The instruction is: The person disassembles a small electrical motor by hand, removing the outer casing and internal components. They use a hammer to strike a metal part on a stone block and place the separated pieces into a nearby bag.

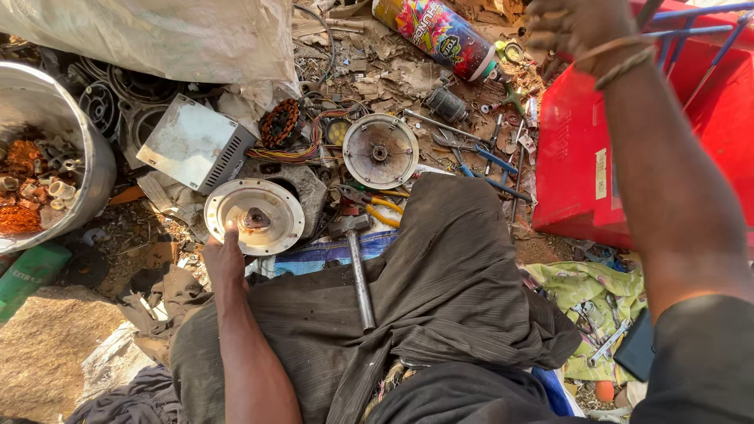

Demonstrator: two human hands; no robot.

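My left hand [224, 255] rests its fingers on the near rim of a round white motor cover [254, 216] lying on the ground in front of my knee. A second round metal cover [381, 151] lies a little farther off to the right. My right hand [569, 27] is raised at the top right over a red plastic crate [581, 157], fingers curled; whether it holds anything I cannot tell. A steel hammer [357, 267] lies across my dark trouser leg between the two arms.
A metal bucket [86, 149] of copper scrap stands at left. A grey metal box [192, 145], a copper-wound stator [280, 123], pliers [377, 208], wrenches [479, 153] and a colourful can [436, 35] litter the ground. A white sack [157, 35] lies at top left.
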